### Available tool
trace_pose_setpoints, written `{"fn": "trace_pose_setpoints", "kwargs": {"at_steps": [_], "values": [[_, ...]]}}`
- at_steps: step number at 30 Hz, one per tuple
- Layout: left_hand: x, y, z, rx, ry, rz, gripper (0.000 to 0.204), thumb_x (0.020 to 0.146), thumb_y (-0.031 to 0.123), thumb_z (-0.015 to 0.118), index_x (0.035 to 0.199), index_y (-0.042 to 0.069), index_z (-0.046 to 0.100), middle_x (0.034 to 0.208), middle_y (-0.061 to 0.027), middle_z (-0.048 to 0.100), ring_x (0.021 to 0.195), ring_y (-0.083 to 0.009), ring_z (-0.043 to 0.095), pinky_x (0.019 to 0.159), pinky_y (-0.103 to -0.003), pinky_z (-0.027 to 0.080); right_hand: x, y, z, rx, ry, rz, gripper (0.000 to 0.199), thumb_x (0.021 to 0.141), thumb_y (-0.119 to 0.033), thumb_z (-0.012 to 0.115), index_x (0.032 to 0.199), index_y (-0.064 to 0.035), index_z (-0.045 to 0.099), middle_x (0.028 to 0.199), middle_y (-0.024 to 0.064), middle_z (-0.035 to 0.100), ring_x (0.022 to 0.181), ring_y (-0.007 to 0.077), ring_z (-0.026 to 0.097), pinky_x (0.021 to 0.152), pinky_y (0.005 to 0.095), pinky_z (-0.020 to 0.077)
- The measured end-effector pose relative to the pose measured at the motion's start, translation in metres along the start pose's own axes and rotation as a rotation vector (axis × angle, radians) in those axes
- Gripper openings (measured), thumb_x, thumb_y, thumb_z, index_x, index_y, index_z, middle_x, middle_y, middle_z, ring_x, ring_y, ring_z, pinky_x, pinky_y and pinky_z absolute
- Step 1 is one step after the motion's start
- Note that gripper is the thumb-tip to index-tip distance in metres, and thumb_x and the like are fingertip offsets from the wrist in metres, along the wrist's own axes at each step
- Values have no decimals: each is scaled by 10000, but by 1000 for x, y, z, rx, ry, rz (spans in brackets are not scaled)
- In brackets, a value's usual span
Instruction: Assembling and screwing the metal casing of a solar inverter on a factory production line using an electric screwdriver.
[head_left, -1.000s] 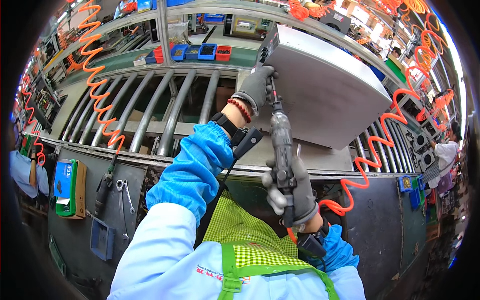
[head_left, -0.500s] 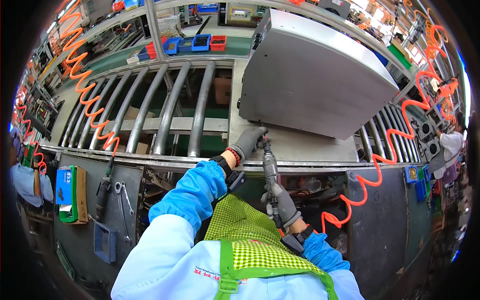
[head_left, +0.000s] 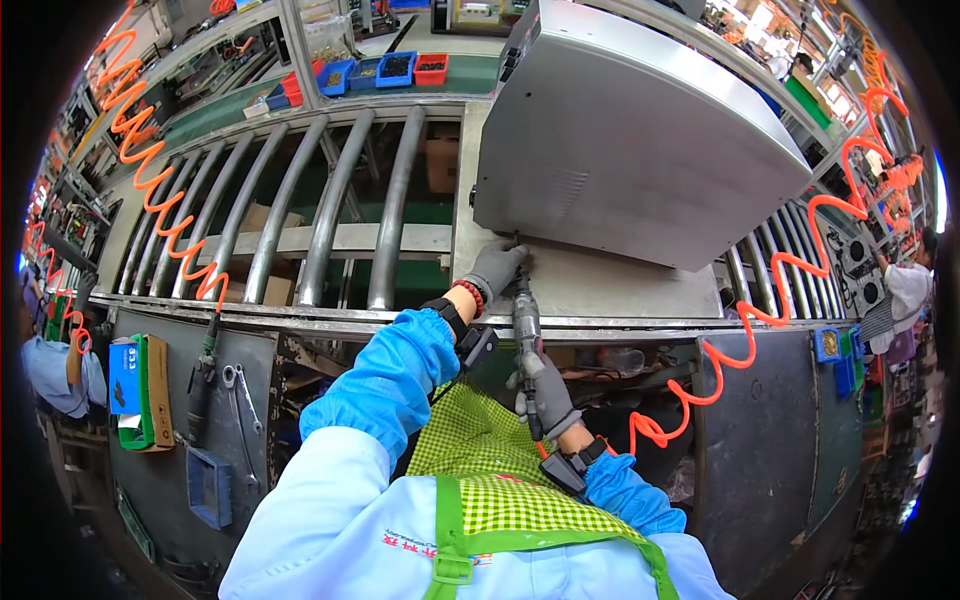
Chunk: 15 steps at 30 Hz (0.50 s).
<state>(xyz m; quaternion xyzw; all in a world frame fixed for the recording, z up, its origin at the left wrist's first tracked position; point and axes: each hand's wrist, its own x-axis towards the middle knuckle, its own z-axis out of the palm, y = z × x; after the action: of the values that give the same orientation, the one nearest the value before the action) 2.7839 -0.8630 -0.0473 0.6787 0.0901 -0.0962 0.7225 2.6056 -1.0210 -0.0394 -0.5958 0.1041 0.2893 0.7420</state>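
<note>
A large grey metal cabinet (head_left: 630,150) stands tilted in the view on a flat metal plate (head_left: 600,282). Below its lower left edge I hold a pneumatic screwdriver (head_left: 527,318), its tip pointing up at that edge. My right hand (head_left: 549,393), in a grey glove, is wrapped round the tool's rear body. Gloved as well, my left hand (head_left: 496,268) closes its fingers about the front end of the screwdriver, against the cabinet's bottom edge. A screw there, if any, is too small to make out. An orange coiled air hose (head_left: 715,400) hangs right of the tool.
Metal rollers (head_left: 335,215) lie left of the plate. A second air tool (head_left: 203,385), wrenches (head_left: 240,410), a blue tray (head_left: 209,487) and a small carton (head_left: 150,390) sit on the left panel. Blue and red parts bins (head_left: 397,68) stand behind. A co-worker (head_left: 905,290) is at far right.
The screwdriver and both my hands have shifted slightly left and up, bringing the tool tip to the cabinet's lower edge. The view has also moved a little.
</note>
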Motion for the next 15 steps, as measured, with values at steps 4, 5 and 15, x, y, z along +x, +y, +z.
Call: {"fn": "trace_pose_setpoints", "kwargs": {"at_steps": [4,5,15], "values": [[6,-8,-2,34,4,61,356,917,238,582,1100,-62,637,898,-110,676,735,-167,630,687,-305,522,3,4,2,1,25,-30,528,917,-512,525,1216,-86,436,787,90,593,401,139,507,325,266,421],[7,-7,-2,22,-24,40,347,927,259,588,1119,-27,634,885,-73,657,720,-136,595,662,-281,496,4,5,3,-2,37,-46,524,915,-516,529,1204,-88,440,780,90,595,400,138,506,324,266,420],[10,-2,-4,-66,-62,7,333,914,214,598,1091,-67,618,839,-87,645,688,-163,612,609,-312,515,14,7,13,131,-5,45,610,897,-656,473,1119,-88,473,775,62,603,398,126,514,326,268,435]]}}
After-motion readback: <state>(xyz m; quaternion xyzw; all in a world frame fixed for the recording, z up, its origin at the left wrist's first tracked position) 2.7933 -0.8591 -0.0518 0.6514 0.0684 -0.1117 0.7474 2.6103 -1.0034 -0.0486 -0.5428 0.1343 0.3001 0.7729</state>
